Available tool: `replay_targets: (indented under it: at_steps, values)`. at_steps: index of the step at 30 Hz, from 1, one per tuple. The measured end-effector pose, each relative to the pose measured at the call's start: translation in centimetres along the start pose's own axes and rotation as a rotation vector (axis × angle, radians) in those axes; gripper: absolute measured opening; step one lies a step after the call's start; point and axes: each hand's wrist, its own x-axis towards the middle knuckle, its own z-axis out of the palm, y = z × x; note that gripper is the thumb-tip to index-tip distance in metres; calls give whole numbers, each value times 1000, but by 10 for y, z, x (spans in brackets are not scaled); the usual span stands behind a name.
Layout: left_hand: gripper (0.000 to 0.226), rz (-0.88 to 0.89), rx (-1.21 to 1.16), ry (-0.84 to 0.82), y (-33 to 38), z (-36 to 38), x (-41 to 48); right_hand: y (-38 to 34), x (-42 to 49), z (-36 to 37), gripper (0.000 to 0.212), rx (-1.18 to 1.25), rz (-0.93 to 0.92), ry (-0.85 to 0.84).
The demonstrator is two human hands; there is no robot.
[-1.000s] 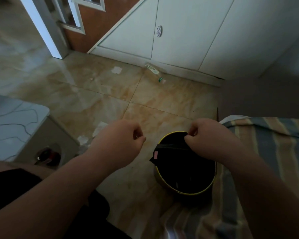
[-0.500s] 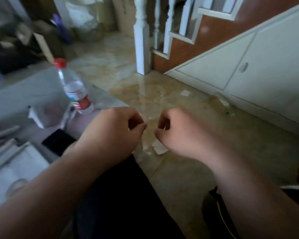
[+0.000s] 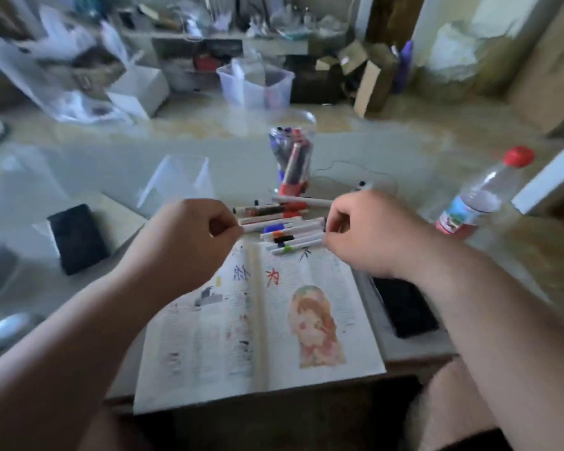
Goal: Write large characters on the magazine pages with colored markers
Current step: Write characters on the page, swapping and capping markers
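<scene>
Left hand (image 3: 189, 237) and right hand (image 3: 370, 234) held apart above far edge of magazine (image 3: 258, 327). Fingers curled into fists, nothing seen gripped. Loose markers (image 3: 293, 232) heaped between hands, just beyond magazine's far edge. Magazine laid open on table (image 3: 39, 288), coloured characters written near top. Bottle (image 3: 479, 196) stood right of magazine.

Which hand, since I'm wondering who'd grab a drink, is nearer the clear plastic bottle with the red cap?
Right. The right hand is left of the clear plastic bottle with the red cap; the left hand is farther left, beyond the loose white markers.
</scene>
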Motion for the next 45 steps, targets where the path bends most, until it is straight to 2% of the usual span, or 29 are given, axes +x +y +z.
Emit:
replay_targets:
  at_steps: [4, 9, 12, 19, 25, 27, 30, 31, 33, 35, 37, 40, 41, 43, 45]
  values:
    - [16, -45, 4, -106, -29, 16, 15, 2, 45, 56, 5, -61, -30, -65]
    - [18, -41, 51, -262, -53, 47, 36, 20, 78, 100, 24, -160, -21, -186]
    - [16, -96, 180, -341, -61, 60, 39, 23, 92, 108, 30, -198, -17, -220]
    - [13, -102, 176, -407, -65, 79, 43, 22, 101, 121, 33, -305, -53, -254]
    - [12, -76, 187, -329, -65, 83, 39, 18, 90, 114, 10, -285, -128, -317]
    - [13, -7, 120, -316, -59, 85, 36, 13, 84, 105, 7, -211, -162, -320]
    - [25, 126, 14, -369, -52, 86, 31, 8, 71, 92, 9, -35, -176, -326]
    - [21, 159, 10, -389, -51, 86, 30, 7, 65, 87, 9, 6, -176, -342]
    - [19, 197, 22, -412, -50, 86, 28, 12, 54, 76, 10, 81, -158, -357]
    - [20, 202, -35, -400, -47, 86, 26, 20, 46, 61, 19, 218, -120, -314]
    - [20, 191, -119, -361, -44, 82, 24, 31, 41, 46, 27, 516, -88, -272]
    - [31, 201, -218, -306, -37, 79, 21, 36, 36, 37, 24, 1158, -9, -255]
    - [33, 220, -236, -295, -34, 79, 19, 33, 35, 41, 21, 1248, 10, -248]
    - [35, 250, -251, -296, -27, 81, 16, 25, 33, 57, 10, 1213, 27, -225]
    - [35, 251, -229, -314, -22, 83, 17, 20, 31, 70, 10, 1064, 13, -115]
